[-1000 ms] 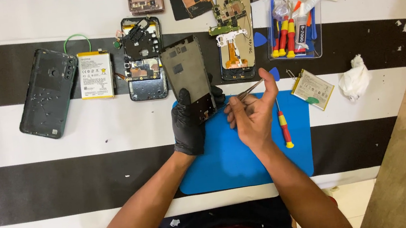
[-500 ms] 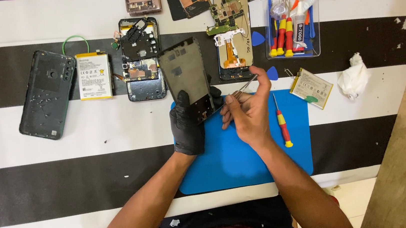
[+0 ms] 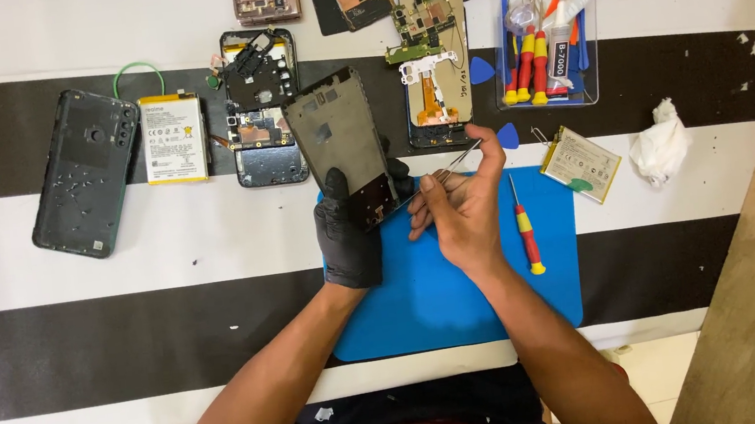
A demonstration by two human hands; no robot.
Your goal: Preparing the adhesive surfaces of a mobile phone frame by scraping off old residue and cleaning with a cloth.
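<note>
My left hand (image 3: 351, 231), in a black glove, grips the lower end of a dark phone frame (image 3: 338, 143) and holds it tilted above the blue work mat (image 3: 462, 301). My bare right hand (image 3: 461, 203) pinches thin metal tweezers (image 3: 458, 159), whose tips point down-left at the frame's lower edge. Both hands meet over the mat's upper left part. A red and yellow screwdriver (image 3: 525, 227) lies on the mat just right of my right hand.
On the striped table lie a dark back cover (image 3: 84, 173), a white battery (image 3: 173, 138), an opened phone body (image 3: 262, 107), another phone with a circuit board (image 3: 432, 57), a clear tray of tools (image 3: 547, 45), a second battery (image 3: 580, 163), blue picks and crumpled tissue (image 3: 660, 143). A wooden edge runs at right.
My right hand has shifted slightly up and left, bringing the tweezers closer to the frame's lower edge. The left hand keeps its grip on the frame.
</note>
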